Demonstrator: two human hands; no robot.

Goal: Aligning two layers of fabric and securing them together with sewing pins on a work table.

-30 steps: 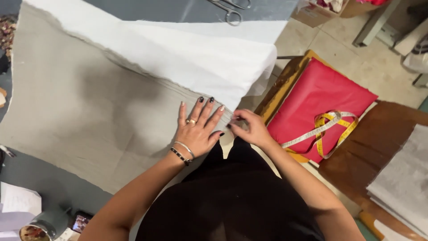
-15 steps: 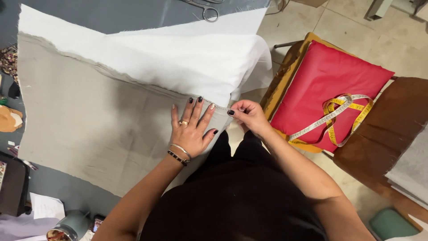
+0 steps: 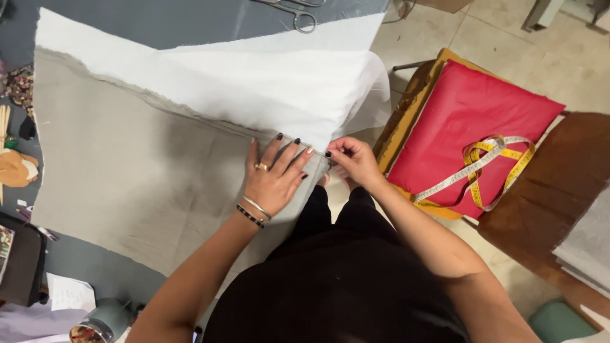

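2 hands work the grey cloth (image 3: 146,184) at the counter's near edge: my left hand (image 3: 274,181) lies flat, fingers spread, my right hand (image 3: 352,159) pinches the corner; keeping it taut matters.

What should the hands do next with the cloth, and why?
Probably pull the corner taut. The left hand lies flat on the grey cloth, and the right hand pinches its corner beside the white cloth, where the edges meet.

The beige cloth (image 3: 140,184) looks coarse, matt and frayed-edged; the white cloth (image 3: 273,89) is smoother. The scissors (image 3: 295,11) are shiny metal, the red cushion (image 3: 470,121) faintly glossy fabric, and the worktop (image 3: 159,25) matt grey.
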